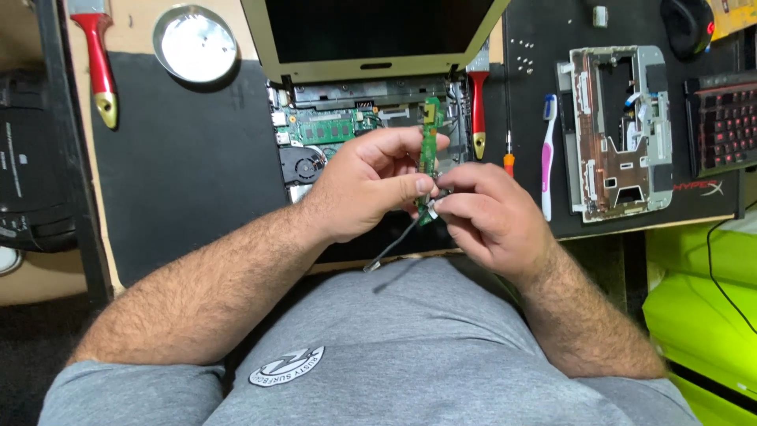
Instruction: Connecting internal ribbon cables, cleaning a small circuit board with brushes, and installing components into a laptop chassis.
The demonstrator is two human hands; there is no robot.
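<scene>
Starting at the far left of the frame, I see a red-handled brush (100, 59) lying in the upper left corner, and just right of it a round metal dish (194, 42) sitting at the top edge of the black mat (189, 166). Moving toward the middle, the opened laptop (371, 95) lies at top centre, screen tilted back, its green boards and round fan exposed. In front of it, my left hand (367, 185) is curled closed, thumb and fingers pinching a narrow green circuit board (430, 138) that stands nearly upright, centre frame, above the laptop's bare base. My right hand (481, 213) is right beside it, touching it, fingers closed on the lower end of that board where a small white connector sits; a thin dark cable (394, 246) hangs from there down toward my lap. Just past the hands, a second red-handled brush (478, 106) lies along the laptop's right edge, then a small orange-handled screwdriver (509, 154), then a pink and white toothbrush (546, 154). Further right rests a silver metal frame (619, 130), and at the right edge a keyboard with red-lit keys (725, 126).
</scene>
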